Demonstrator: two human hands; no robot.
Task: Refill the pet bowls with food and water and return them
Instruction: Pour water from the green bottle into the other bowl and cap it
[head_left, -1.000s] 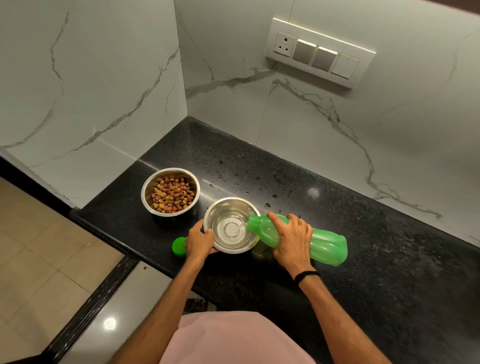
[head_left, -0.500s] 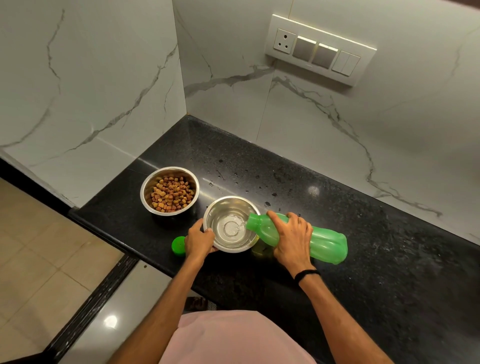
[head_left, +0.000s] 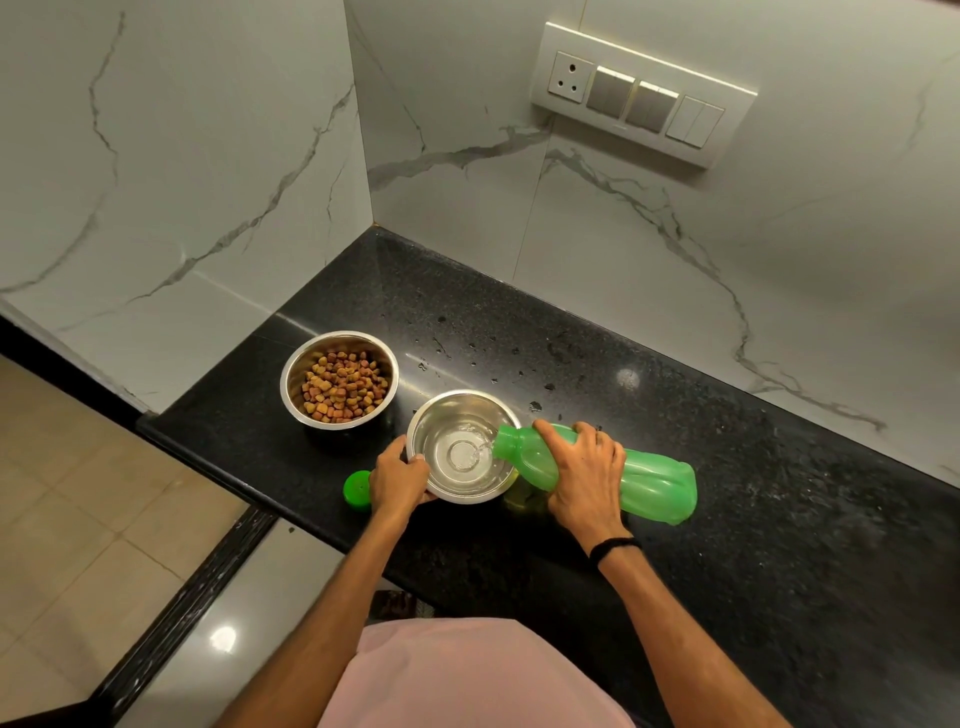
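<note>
One green bottle cap (head_left: 357, 487) lies at the near edge of the black countertop (head_left: 779, 493), just left of the left hand (head_left: 397, 480); two steel bowls stand on the counter, close together but apart. The left bowl (head_left: 292, 364), farther back, holds brown kibble (head_left: 343, 387); the right bowl (head_left: 457, 396) holds a shallow pool of clear water. The left hand grips this water bowl's near-left rim, thumb on the edge; the right hand (head_left: 584, 470) is wrapped round the one green bottle (head_left: 657, 483), which is tipped almost level, its open mouth over the bowl's right rim, a thin stream running in. One black band (head_left: 613, 545) circles the right wrist; one switch panel (head_left: 641, 93) sits on the marble wall.
</note>
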